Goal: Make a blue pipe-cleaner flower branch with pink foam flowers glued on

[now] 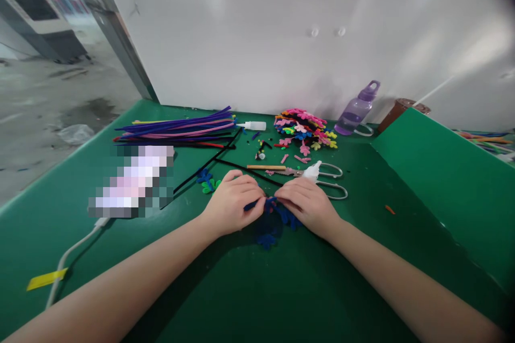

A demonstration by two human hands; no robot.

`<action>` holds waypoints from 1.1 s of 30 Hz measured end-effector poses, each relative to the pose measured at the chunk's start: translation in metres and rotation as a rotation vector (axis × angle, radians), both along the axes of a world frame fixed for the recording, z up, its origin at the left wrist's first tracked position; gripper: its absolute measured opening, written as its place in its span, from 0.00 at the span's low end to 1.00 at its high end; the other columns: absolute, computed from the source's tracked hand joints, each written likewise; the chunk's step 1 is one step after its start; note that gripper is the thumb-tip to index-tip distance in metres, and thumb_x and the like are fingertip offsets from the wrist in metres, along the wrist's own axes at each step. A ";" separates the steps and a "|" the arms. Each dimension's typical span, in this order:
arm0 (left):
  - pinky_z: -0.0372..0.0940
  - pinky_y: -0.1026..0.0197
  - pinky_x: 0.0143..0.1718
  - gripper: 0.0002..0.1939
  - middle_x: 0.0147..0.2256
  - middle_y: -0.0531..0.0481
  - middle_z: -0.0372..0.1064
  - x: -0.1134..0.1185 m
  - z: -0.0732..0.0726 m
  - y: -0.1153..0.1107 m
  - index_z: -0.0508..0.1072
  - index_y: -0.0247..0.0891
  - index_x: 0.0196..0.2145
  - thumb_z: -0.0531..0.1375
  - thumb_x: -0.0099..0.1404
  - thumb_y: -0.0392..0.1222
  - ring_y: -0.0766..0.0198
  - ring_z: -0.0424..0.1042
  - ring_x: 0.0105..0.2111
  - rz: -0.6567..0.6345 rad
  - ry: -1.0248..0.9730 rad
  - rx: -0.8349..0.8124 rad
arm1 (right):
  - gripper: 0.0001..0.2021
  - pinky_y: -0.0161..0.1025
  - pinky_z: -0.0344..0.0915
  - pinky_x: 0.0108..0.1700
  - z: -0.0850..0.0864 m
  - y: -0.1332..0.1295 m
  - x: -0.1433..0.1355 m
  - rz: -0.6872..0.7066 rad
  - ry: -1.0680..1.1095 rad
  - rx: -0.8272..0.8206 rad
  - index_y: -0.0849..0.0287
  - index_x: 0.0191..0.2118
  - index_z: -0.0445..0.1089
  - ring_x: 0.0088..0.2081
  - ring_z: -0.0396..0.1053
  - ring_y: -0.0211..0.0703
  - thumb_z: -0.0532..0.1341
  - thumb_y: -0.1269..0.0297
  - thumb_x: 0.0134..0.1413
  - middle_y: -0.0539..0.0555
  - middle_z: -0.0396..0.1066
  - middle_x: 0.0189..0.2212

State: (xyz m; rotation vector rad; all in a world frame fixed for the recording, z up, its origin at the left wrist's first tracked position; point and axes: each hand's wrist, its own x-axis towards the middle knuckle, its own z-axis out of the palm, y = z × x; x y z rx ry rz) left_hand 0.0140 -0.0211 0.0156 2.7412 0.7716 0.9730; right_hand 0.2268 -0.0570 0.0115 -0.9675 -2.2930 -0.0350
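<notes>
Between my two hands is a blue pipe cleaner piece (271, 202), bent into small loops. My left hand (235, 201) pinches its left part, fingers closed. From the other side my right hand (308, 204) is closed on the same blue piece; its fingertips partly hide it. Below them a blue pipe cleaner flower (266, 241) lies on the green tabletop (241, 295). Left of my left hand lie a blue looped piece (204, 176) and a green looped piece (209, 186). Scissors (333, 171) rest just beyond my right hand, with a white nozzle-like item (312, 170) over them.
Long pipe cleaners (177, 127) lie back left beside a small white bottle (255, 126). A colourful flower pile (301, 127), a purple water bottle (358, 110) and a brown cup (398, 112) stand along the wall. A green panel (450, 187) borders the right; a cable (76, 249) runs left.
</notes>
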 end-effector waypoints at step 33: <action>0.52 0.55 0.45 0.09 0.31 0.53 0.72 0.000 -0.008 0.006 0.71 0.40 0.32 0.59 0.59 0.47 0.65 0.69 0.34 -0.025 0.061 -0.088 | 0.08 0.43 0.64 0.42 -0.005 0.002 -0.002 0.032 -0.029 -0.084 0.58 0.38 0.70 0.36 0.68 0.41 0.54 0.72 0.57 0.53 0.74 0.33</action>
